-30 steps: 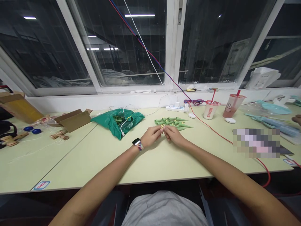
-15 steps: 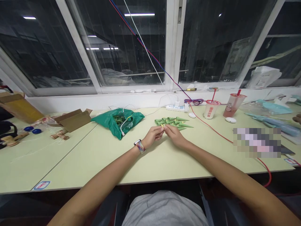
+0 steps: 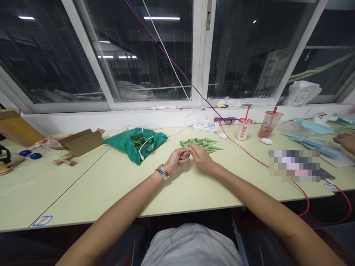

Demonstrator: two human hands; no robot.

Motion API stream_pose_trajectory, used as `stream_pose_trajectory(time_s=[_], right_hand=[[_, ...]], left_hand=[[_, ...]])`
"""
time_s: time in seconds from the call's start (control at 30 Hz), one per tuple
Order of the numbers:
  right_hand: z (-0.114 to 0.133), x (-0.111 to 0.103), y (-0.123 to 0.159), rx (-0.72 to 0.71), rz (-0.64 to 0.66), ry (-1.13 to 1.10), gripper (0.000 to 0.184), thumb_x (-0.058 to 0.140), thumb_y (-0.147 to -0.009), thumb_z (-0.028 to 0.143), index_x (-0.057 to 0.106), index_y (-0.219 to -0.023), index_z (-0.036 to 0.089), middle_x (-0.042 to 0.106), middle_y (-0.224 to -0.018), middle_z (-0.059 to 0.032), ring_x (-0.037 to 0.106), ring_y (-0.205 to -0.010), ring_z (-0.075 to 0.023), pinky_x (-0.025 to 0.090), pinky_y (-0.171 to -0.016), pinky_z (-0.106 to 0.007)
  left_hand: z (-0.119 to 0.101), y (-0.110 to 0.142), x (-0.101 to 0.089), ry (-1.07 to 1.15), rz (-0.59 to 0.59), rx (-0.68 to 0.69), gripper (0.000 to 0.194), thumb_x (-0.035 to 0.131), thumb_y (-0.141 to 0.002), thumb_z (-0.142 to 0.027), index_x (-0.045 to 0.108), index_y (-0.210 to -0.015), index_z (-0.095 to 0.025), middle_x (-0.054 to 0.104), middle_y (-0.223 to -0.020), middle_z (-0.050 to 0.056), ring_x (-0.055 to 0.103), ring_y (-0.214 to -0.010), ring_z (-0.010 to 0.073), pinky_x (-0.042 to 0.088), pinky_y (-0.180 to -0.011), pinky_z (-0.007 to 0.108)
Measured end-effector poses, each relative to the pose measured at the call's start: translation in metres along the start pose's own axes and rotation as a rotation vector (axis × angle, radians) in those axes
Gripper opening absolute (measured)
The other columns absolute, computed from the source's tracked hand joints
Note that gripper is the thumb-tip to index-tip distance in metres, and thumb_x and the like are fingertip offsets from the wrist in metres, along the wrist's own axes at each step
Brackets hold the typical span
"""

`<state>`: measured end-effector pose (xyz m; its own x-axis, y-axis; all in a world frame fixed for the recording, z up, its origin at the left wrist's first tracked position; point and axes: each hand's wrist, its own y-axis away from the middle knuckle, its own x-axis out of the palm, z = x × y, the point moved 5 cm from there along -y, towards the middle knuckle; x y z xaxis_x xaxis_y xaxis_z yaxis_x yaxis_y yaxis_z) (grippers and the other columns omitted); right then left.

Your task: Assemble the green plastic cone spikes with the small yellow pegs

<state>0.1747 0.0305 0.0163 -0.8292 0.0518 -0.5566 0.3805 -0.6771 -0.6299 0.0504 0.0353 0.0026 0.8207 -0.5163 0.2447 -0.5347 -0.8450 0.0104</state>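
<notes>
So, left hand: curled, with the fingertips pinching a small yellow piece against the right hand; a beaded wristband circles the wrist.
Right hand: also closed, its fingers gripping the same small yellow piece from the other side.
Green cones: a loose cluster lying on the tabletop, tips pointing right, just beyond the hands.
Left of the green cones: a green plastic bag holding leaves, with a white cable lying across it; farther along, a cardboard box, wooden pieces and two blue caps.
Behind the green cones: a power strip with plugged-in cords, against the white window ledge.
Right of the green cones: a white computer mouse, two plastic cups with red straws, a second white mouse and a red cable running along the tabletop.
Far right of the green cones: another person's hand near blue plastic packaging.
Between that hand and the green cones: a patch blurred too heavily to read.
</notes>
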Motion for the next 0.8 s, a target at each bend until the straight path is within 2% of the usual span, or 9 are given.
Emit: stream_pose_trajectory(time_s=[0.07, 0.13, 0.23, 0.3, 0.4, 0.47, 0.6, 0.7, 0.8], right_hand=[[0.003, -0.002, 0.001, -0.034, 0.024, 0.073, 0.034, 0.03, -0.109, 0.044, 0.04, -0.083, 0.025, 0.05, -0.078, -0.0026, 0.046, -0.071, -0.0193, 0.035, -0.069, -0.034], [0.003, -0.003, 0.002, -0.016, 0.024, 0.043, 0.037, 0.031, -0.109, 0.048, 0.042, -0.082, 0.024, 0.049, -0.077, -0.0023, 0.045, -0.071, -0.0192, 0.035, -0.069, -0.033], [-0.006, -0.004, 0.002, 0.121, -0.032, -0.222, 0.045, 0.036, -0.106, 0.057, 0.042, -0.078, 0.024, 0.044, -0.07, 0.0002, 0.042, -0.066, -0.0173, 0.034, -0.064, -0.032], [-0.014, 0.001, 0.002, 0.241, -0.036, -0.462, 0.05, 0.042, -0.102, 0.066, 0.041, -0.074, 0.024, 0.036, -0.064, 0.0029, 0.035, -0.058, -0.0148, 0.03, -0.056, -0.03], [-0.02, 0.011, 0.001, 0.392, 0.05, -0.746, 0.055, 0.055, -0.091, 0.073, 0.038, -0.07, 0.025, 0.025, -0.059, 0.0073, 0.022, -0.049, -0.0107, 0.02, -0.049, -0.028], [-0.021, 0.014, 0.002, 0.448, 0.087, -0.837, 0.057, 0.061, -0.087, 0.072, 0.035, -0.069, 0.025, 0.02, -0.059, 0.0088, 0.017, -0.048, -0.0092, 0.015, -0.048, -0.027], [-0.018, 0.013, 0.003, 0.437, 0.084, -0.811, 0.055, 0.059, -0.09, 0.069, 0.033, -0.07, 0.025, 0.022, -0.06, 0.0081, 0.019, -0.049, -0.0097, 0.018, -0.048, -0.027], [-0.016, 0.004, 0.003, 0.329, 0.037, -0.568, 0.05, 0.052, -0.096, 0.065, 0.036, -0.071, 0.025, 0.03, -0.061, 0.0052, 0.029, -0.054, -0.013, 0.026, -0.053, -0.028], [-0.011, -0.006, 0.004, 0.159, 0.008, -0.229, 0.042, 0.045, -0.103, 0.053, 0.038, -0.073, 0.024, 0.041, -0.068, 0.0017, 0.039, -0.065, -0.0164, 0.032, -0.063, -0.031]], left_hand=[[-0.001, 0.002, 0.001, -0.079, 0.036, -0.051, 0.051, 0.054, -0.092, -0.054, 0.025, -0.062, -0.024, 0.014, -0.055, -0.008, 0.01, -0.045, 0.0082, 0.014, -0.045, 0.027], [-0.008, 0.005, 0.0, -0.254, -0.013, 0.033, 0.052, 0.049, -0.094, -0.057, 0.027, -0.06, -0.024, 0.018, -0.054, -0.006, 0.015, -0.046, 0.01, 0.017, -0.047, 0.029], [-0.028, 0.017, 0.001, -0.712, -0.216, 0.352, 0.049, 0.049, -0.097, -0.057, 0.042, -0.064, -0.022, 0.036, -0.058, -0.002, 0.031, -0.054, 0.0143, 0.025, -0.056, 0.03], [-0.038, 0.026, 0.003, -0.986, -0.31, 0.495, 0.04, 0.049, -0.1, -0.053, 0.051, -0.075, -0.022, 0.047, -0.065, 0.0, 0.041, -0.061, 0.017, 0.028, -0.062, 0.031], [-0.041, 0.03, 0.006, -1.142, -0.25, 0.56, 0.034, 0.043, -0.105, -0.047, 0.053, -0.084, -0.022, 0.054, -0.073, 0.002, 0.047, -0.066, 0.0187, 0.03, -0.067, 0.032], [-0.039, 0.028, 0.006, -1.12, -0.185, 0.564, 0.036, 0.04, -0.106, -0.047, 0.05, -0.082, -0.022, 0.054, -0.075, 0.003, 0.047, -0.067, 0.0185, 0.031, -0.068, 0.032], [-0.026, 0.018, -0.001, -0.836, -0.226, 0.48, 0.045, 0.045, -0.103, -0.058, 0.044, -0.076, -0.022, 0.047, -0.067, 0.0, 0.042, -0.062, 0.0156, 0.032, -0.063, 0.031], [-0.009, 0.008, -0.005, -0.452, -0.197, 0.318, 0.048, 0.055, -0.094, -0.063, 0.039, -0.073, -0.023, 0.031, -0.061, -0.006, 0.028, -0.051, 0.0109, 0.024, -0.051, 0.028], [0.004, 0.0, -0.005, -0.185, -0.131, 0.124, 0.045, 0.06, -0.09, -0.056, 0.034, -0.07, -0.024, 0.02, -0.061, -0.009, 0.016, -0.046, 0.0077, 0.013, -0.047, 0.026]])
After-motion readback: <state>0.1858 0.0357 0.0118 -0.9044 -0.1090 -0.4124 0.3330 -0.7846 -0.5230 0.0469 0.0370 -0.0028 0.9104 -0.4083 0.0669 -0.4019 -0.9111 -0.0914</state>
